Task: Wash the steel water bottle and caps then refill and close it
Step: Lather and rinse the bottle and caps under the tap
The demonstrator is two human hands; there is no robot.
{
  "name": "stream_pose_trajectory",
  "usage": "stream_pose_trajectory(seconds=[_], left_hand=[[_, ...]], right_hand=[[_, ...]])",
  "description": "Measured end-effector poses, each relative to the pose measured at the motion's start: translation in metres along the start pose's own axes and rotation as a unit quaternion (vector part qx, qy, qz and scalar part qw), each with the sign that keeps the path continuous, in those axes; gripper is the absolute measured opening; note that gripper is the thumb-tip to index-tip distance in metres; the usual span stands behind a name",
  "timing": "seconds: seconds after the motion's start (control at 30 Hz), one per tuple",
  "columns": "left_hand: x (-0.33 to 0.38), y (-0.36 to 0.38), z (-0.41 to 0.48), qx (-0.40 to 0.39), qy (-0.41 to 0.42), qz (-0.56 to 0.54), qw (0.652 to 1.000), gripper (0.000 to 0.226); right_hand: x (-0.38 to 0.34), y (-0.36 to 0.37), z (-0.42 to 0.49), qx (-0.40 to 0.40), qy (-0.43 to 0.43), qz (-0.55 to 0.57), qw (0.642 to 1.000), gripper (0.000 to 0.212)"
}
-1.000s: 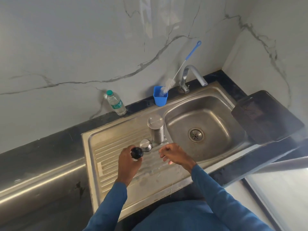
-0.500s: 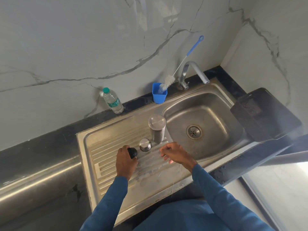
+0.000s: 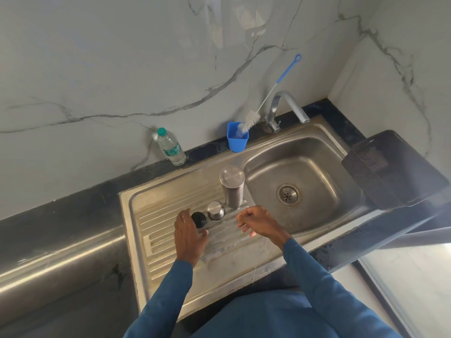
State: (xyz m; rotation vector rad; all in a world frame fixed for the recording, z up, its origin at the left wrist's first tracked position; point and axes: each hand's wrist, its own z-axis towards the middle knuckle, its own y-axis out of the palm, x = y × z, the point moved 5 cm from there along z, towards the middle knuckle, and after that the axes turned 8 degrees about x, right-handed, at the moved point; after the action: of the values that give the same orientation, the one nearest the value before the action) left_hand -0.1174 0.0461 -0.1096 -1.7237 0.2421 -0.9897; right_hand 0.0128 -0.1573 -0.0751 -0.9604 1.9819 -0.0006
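The steel water bottle (image 3: 232, 187) stands bottom-up on the ribbed draining board (image 3: 156, 230), beside the sink basin. A steel cap (image 3: 216, 210) sits just in front of it. A black inner cap (image 3: 199, 219) rests on the board to the left of the steel cap. My left hand (image 3: 189, 234) hovers right beside the black cap with relaxed fingers and holds nothing. My right hand (image 3: 260, 223) hangs over the board near the basin's edge, fingers loosely curled and empty.
A blue cup (image 3: 237, 137) with a bottle brush (image 3: 268, 96) stands behind the sink next to the tap (image 3: 285, 107). A plastic water bottle (image 3: 170, 147) stands on the dark counter. A black board (image 3: 393, 167) lies right of the basin (image 3: 300, 181).
My left hand set the black cap down on the draining board beside the steel cap and let go of it. The right hand has stayed about where it was.
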Motion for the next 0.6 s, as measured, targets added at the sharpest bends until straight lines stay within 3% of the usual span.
stream_pose_trajectory(seconds=[0.27,0.43,0.6], left_hand=[[0.02,-0.013,-0.017,0.043,0.028,-0.001,0.999,0.079],[0.062,-0.028,-0.045,0.092,0.116,-0.07,0.987,0.049],[0.119,-0.025,-0.07,0.073,0.214,-0.122,0.966,0.032]], right_hand=[[0.001,-0.008,-0.014,-0.017,-0.023,0.014,0.999,0.019],[0.007,-0.028,-0.023,-0.008,-0.028,0.036,0.999,0.02],[0.018,-0.061,-0.03,0.036,-0.035,0.049,0.998,0.015]])
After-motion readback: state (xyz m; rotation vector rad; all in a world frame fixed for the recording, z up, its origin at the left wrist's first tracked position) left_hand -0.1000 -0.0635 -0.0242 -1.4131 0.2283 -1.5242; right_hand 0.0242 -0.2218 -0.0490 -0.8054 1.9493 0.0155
